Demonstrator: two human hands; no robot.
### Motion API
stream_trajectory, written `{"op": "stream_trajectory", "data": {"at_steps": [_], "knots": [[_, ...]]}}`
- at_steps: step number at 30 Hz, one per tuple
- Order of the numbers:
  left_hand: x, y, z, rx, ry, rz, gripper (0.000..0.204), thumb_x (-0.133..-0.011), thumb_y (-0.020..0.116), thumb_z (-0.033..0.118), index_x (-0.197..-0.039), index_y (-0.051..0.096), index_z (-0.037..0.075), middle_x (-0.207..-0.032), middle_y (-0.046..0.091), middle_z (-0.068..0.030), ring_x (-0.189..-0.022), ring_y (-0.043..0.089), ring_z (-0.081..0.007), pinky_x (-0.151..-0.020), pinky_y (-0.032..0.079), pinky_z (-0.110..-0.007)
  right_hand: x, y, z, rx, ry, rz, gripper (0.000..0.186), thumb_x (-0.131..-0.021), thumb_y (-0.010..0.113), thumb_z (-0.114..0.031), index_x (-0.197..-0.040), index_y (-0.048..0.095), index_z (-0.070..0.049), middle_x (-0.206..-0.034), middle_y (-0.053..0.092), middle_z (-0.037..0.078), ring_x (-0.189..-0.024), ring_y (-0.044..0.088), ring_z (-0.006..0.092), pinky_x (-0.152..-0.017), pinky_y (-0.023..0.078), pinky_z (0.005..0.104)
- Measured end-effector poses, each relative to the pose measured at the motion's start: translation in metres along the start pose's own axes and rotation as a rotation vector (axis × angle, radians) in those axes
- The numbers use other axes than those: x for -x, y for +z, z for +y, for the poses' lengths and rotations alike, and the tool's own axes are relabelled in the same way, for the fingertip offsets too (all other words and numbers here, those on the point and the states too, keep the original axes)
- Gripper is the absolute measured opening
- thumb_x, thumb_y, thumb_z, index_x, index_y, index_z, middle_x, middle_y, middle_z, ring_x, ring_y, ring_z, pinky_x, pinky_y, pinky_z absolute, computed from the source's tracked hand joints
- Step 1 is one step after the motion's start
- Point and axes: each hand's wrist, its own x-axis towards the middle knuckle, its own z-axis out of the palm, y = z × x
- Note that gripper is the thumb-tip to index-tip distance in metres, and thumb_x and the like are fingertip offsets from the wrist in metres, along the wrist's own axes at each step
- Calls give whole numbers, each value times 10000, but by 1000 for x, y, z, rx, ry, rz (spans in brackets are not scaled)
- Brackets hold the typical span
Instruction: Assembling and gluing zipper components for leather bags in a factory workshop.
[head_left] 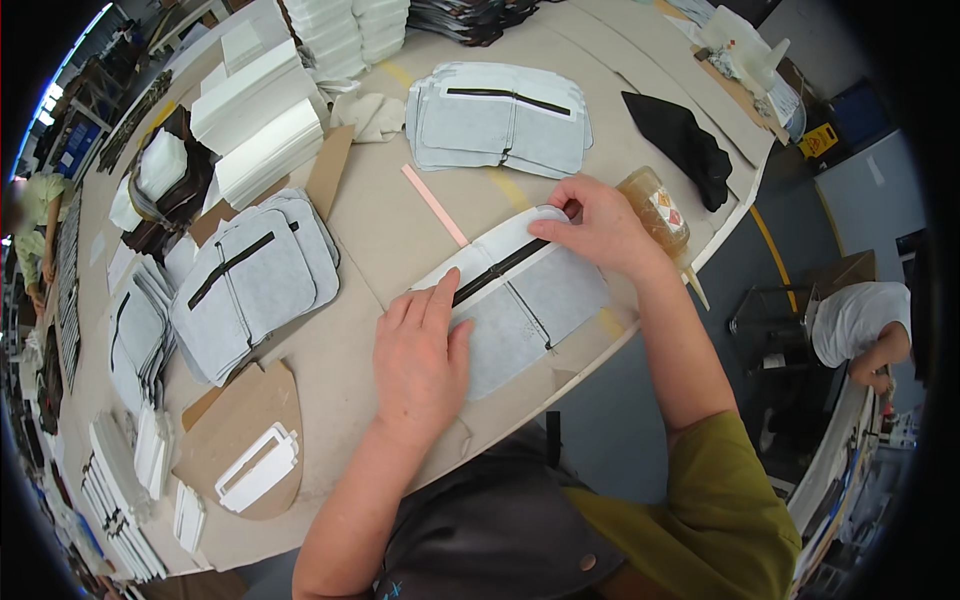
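Note:
A light grey fabric panel (pixel 560 298) lies on the table in front of me, with a black zipper (pixel 500 270) running slantwise along it and a thin dark strip crossing below the zipper. My left hand (pixel 415 350) rests on the panel's left part, fingers stretched out near the zipper's left end. My right hand (pixel 612 228) pinches the far edge of the panel between thumb and index finger, by the zipper's right end. The panel's left end is partly hidden under my left hand. A pink strip (pixel 435 205) touches the panel's far side.
Grey zippered panels form a far stack (pixel 440 130) and a left stack (pixel 290 310). White folded pieces (pixel 265 125) are piled at the far left. An amber container (pixel 655 215) and black cloth (pixel 680 145) are right. A cardboard template (pixel 225 450) lies near left. Another person (pixel 860 325) works right.

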Motion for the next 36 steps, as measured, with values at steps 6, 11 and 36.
{"op": "stream_trajectory", "data": {"at_steps": [6, 11, 36], "knots": [[-23, -12, -12, 38, -40, 87, 528, -880, 741, 71, -1384, 587, 39, -1194, 671, -156, -1087, 637, -349, -950, 500, -400, 28, -8, -11, -550, 7, -128, 192, -912, 796, -147, -969, 649, -36, -832, 683, -10, -737, 596, 42, -671, 499, 235], [-33, -42, -6, 504, -373, -209, 463, -908, 758, 89, -1341, 613, 14, -1181, 686, -100, -1045, 658, -194, -937, 504, -316, 68, -32, -21, -1013, -24, -30, 146, -947, 764, -102, -986, 633, -50, -886, 700, -19, -787, 629, 27, -695, 507, 198], [94, -33, 4, -104, -43, -16, 425, -841, 751, 64, -1259, 691, 24, -1325, 642, -108, -1208, 588, -321, -1022, 456, -435, 67, 98, -80, -210, -635, -171, 126, -823, 764, -16, -929, 709, -57, -840, 697, 62, -806, 658, 261, -754, 501, 375]]}}
